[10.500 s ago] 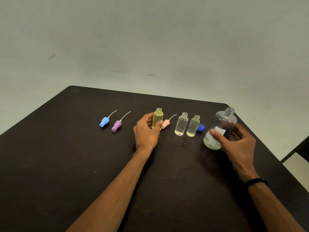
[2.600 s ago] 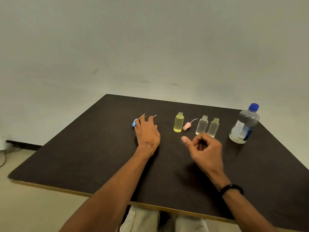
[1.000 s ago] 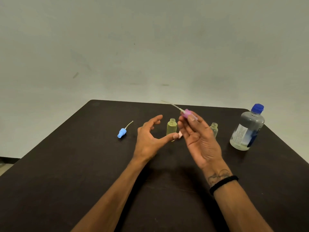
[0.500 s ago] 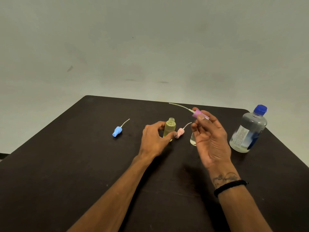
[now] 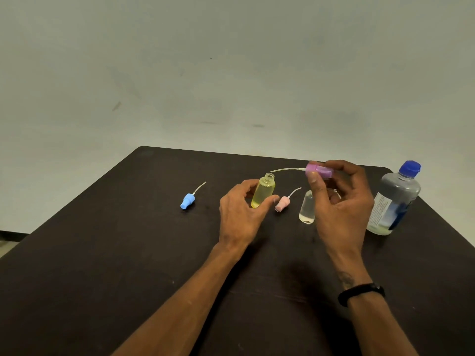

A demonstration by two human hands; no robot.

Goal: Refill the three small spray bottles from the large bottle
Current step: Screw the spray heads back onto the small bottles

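Note:
My left hand point(image 5: 240, 214) grips the small yellow bottle point(image 5: 263, 192), which is uncapped and tilted right. My right hand point(image 5: 339, 204) pinches the purple spray cap point(image 5: 319, 171) above the table, its thin white tube pointing left to just above the yellow bottle's mouth. A small clear bottle point(image 5: 307, 208) stands uncapped just left of my right hand, partly hidden by my thumb. Another small bottle behind that hand is almost fully hidden. The large bottle point(image 5: 394, 201) with a blue cap stands at the right. A pink spray cap point(image 5: 282, 203) and a blue spray cap point(image 5: 187, 200) lie on the table.
The dark table point(image 5: 128, 265) ends close behind the bottles and just right of the large bottle. A pale wall and floor lie beyond it.
My left hand has closed on the yellow bottle and tilted it. My right hand has turned the purple cap so its tube points at the bottle's mouth.

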